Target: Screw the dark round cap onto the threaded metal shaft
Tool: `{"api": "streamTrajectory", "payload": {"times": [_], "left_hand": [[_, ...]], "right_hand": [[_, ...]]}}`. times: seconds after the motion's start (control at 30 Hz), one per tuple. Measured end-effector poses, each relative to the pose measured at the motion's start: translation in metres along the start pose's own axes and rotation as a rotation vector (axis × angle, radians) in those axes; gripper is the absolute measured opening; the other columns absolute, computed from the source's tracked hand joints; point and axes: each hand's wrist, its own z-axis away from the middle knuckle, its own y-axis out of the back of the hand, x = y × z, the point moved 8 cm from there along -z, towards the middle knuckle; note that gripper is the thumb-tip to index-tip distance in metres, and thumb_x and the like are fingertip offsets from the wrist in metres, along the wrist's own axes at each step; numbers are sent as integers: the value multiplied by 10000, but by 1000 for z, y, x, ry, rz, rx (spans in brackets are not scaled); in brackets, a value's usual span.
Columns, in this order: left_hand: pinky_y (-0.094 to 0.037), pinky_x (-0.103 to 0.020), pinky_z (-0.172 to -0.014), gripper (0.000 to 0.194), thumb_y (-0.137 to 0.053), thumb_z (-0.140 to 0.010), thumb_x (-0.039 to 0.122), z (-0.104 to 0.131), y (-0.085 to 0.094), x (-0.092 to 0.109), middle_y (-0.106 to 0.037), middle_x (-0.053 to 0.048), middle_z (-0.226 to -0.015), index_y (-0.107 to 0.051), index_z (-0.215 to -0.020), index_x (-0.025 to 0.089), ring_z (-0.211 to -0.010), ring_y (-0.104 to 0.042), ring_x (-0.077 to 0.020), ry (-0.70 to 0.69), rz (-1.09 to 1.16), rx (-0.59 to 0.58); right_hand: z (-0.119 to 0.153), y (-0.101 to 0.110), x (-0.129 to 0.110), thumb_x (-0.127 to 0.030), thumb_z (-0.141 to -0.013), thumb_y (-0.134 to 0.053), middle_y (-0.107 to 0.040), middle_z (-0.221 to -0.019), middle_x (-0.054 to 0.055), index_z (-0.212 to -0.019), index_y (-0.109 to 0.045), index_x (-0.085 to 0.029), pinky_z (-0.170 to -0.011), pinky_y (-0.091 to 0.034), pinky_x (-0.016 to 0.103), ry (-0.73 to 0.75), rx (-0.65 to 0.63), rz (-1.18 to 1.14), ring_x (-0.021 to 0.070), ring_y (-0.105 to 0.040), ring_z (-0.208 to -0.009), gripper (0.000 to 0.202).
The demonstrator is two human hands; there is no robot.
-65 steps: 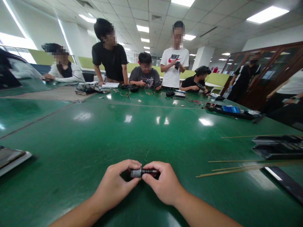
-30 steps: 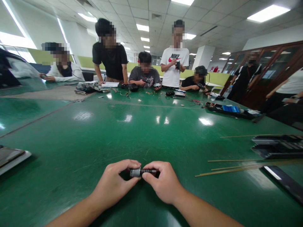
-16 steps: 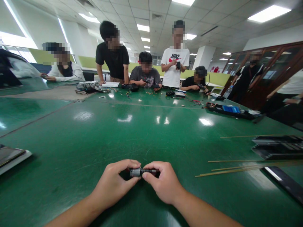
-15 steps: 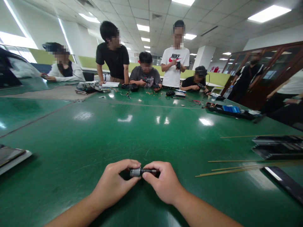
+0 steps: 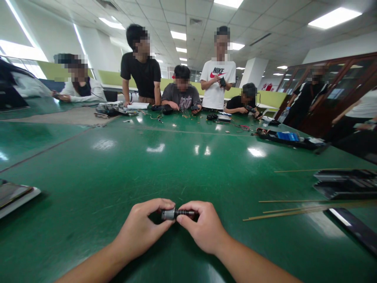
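A small metal cylinder with a dark ribbed shaft lies level between my two hands at the near middle of the table. My left hand pinches the smooth grey end between thumb and forefinger. On the other side, my right hand closes thumb and fingers on the ribbed shaft, whose narrow tip shows between the fingers. Thumbs and fingertips of both hands nearly meet where the grey body joins the shaft. The part's exact kind cannot be made out.
Thin brown rods, black metal profiles and a dark flat bar lie to the right. A flat tray-like thing is at the left edge. Several people sit or stand around the far side of the green table, among electronic parts.
My hands and the part have barely moved. Across the table, the seated person in grey has lowered one hand to the tabletop.
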Motion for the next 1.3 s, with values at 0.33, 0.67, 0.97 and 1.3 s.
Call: {"api": "streamTrajectory", "payload": {"times": [0.33,0.67,0.97,1.3], "left_hand": [[-561,-277,-866,146,-750,-816,242,-1,1,0,-750,4,-1021,-696,-951,250,-934,-722,-172,11,4,-1],[-546,-251,-875,152,-760,-816,256,1,2,-4,-747,35,-1028,-695,-951,273,-945,-716,-151,36,8,7],[-556,-259,-874,160,-767,-804,256,-1,3,-4,-754,24,-1021,-702,-950,267,-943,-723,-163,21,-5,22],[-563,-269,-876,169,-766,-805,263,-1,5,-4,-755,18,-1028,-703,-962,266,-944,-725,-169,21,-13,29]], "right_hand": [[0,0,4,-212,-839,-691,-707,-765,2,-897,-778,-200,-619,-428,238,14,8,11,145,-597,-679,105],[-1,0,4,-207,-843,-677,-702,-759,1,-900,-775,-193,-612,-425,232,-3,3,-14,143,-590,-675,115],[0,0,4,-222,-825,-697,-697,-757,5,-914,-770,-187,-616,-435,238,-11,12,-9,145,-584,-669,120],[-2,2,1,-226,-838,-689,-685,-735,0,-889,-773,-189,-604,-412,237,-4,31,3,138,-561,-652,105]]}}
